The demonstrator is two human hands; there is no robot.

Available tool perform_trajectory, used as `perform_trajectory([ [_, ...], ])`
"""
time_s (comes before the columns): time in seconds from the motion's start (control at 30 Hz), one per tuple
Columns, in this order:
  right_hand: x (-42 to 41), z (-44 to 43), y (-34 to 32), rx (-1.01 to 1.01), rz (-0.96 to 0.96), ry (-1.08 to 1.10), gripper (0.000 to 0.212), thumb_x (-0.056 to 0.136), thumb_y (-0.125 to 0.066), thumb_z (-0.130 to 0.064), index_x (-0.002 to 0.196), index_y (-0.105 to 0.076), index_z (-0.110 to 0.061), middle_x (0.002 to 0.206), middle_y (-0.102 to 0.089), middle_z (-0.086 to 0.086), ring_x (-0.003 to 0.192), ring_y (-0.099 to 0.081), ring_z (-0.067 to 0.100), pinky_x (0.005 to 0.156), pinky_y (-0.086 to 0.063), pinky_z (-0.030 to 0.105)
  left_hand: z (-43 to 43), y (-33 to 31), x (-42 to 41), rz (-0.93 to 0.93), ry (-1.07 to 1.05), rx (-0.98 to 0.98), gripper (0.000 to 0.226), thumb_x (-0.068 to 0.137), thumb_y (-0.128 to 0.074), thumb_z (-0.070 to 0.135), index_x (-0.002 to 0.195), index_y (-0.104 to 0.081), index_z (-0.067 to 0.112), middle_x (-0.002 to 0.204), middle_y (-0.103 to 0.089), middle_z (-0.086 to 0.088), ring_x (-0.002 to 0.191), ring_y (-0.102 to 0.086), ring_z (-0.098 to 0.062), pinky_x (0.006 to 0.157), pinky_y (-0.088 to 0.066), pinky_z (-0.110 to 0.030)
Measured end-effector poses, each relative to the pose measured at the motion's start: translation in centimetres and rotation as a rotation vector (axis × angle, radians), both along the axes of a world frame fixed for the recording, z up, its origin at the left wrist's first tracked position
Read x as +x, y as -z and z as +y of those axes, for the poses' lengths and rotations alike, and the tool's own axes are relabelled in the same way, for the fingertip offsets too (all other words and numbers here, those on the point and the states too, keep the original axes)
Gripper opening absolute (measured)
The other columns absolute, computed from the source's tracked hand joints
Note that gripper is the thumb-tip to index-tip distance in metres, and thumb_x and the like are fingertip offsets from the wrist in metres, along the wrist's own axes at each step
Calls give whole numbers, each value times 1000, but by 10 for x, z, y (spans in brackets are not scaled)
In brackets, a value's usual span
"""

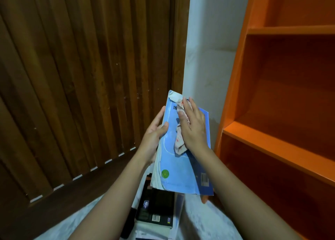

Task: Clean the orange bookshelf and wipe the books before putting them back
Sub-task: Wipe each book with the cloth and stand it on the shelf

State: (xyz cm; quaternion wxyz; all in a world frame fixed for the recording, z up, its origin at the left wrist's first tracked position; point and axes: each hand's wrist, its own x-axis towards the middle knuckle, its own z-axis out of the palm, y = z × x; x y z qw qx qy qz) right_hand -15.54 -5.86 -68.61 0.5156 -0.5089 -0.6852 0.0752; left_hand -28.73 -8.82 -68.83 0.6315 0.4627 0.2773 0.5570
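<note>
A light blue softcover book (181,169) is held tilted in front of me, its top corner torn and curled. My left hand (154,132) grips its left edge, thumb over the cover. My right hand (194,125) lies flat on the cover and presses a crumpled white cloth with red marks (179,140) against it. The orange bookshelf (282,98) stands to the right, and the shelves in view hold nothing.
A dark book with a barcode (155,209) lies on a stack of other books on the pale floor below my arms. A brown slatted wooden door (81,76) fills the left. A white wall strip (208,49) separates door and shelf.
</note>
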Motion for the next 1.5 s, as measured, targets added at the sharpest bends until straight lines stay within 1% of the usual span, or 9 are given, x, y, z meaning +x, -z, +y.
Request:
perform_trajectory([
  [0.2, 20, 8, 0, 171, 180, 80, 37, 94, -55, -24, 131, -53, -24, 131, -57, 0, 116, -44, 16, 92, -26, 10, -10, -6, 10, -126, 46, 41, 45, 95, -48, 9, 127, -49, 41, 127, -62, -5, 108, -64, -29, 86, -54, -45],
  [0.33, 52, 20, 28, -185, 589, 107, 33, 93, -55, -17, 127, -59, -15, 129, -58, 7, 116, -53, 18, 100, -40, 28, -17, -8, 14, -149, 44, 45, 46, 94, -49, 7, 125, -50, 42, 125, -63, -5, 99, -67, -26, 76, -58, -40],
  [0.43, 58, 17, 32, -214, 707, 155, 31, 93, -55, -19, 124, -61, -16, 127, -59, -1, 119, -54, 17, 105, -42, 36, -16, -9, 17, -91, 29, 60, 46, 95, -49, 10, 126, -48, 44, 126, -63, -3, 105, -65, -27, 81, -57, -43],
  [0.67, 11, -25, 8, 191, 230, 4, 35, 94, -56, -21, 127, -53, -31, 125, -54, -9, 114, -44, 11, 94, -28, 6, -8, -12, 36, -169, -110, 24, 49, 95, -45, 4, 136, -44, 33, 122, -64, -5, 107, -63, -32, 88, -52, -45],
  [0.73, 24, -19, 22, 267, 105, 32, 35, 92, -57, -18, 126, -56, -26, 124, -58, -2, 109, -44, 12, 91, -31, 10, -5, -11, 30, -212, -128, 6, 48, 96, -46, 7, 135, -44, 35, 117, -67, -2, 103, -66, -31, 82, -56, -45],
  [0.9, 52, -3, 54, -28, 315, 129, 30, 91, -59, -17, 121, -62, -17, 116, -60, 10, 110, -54, 33, 94, -43, 44, -3, -8, 30, -220, -180, -22, 48, 96, -47, 7, 132, -45, 39, 117, -67, 0, 101, -67, -27, 82, -56, -45],
  [1.13, 2, -38, 39, 270, -76, -86, 31, 92, -52, -19, 121, -62, -25, 120, -61, 0, 100, -52, 30, 90, -26, 9, 5, -4, 38, -328, -288, -112, 50, 96, -44, 3, 136, -44, 33, 124, -63, -11, 104, -65, -33, 90, -51, -51],
  [1.3, 47, -16, 67, 119, 183, 128, 28, 89, -56, -19, 115, -67, -13, 110, -64, 16, 102, -58, 29, 88, -41, 32, 1, -2, 24, -372, -238, -95, 52, 97, -43, 5, 141, -36, 33, 129, -60, -2, 97, -68, -22, 75, -57, -40],
  [1.5, 34, -30, 76, 48, 189, 84, 30, 91, -55, -23, 119, -65, -18, 113, -61, 9, 104, -56, 30, 89, -46, 41, 4, -4, 32, -313, -272, -119, 51, 97, -45, 6, 140, -39, 32, 127, -61, 0, 107, -64, -25, 90, -51, -48],
])
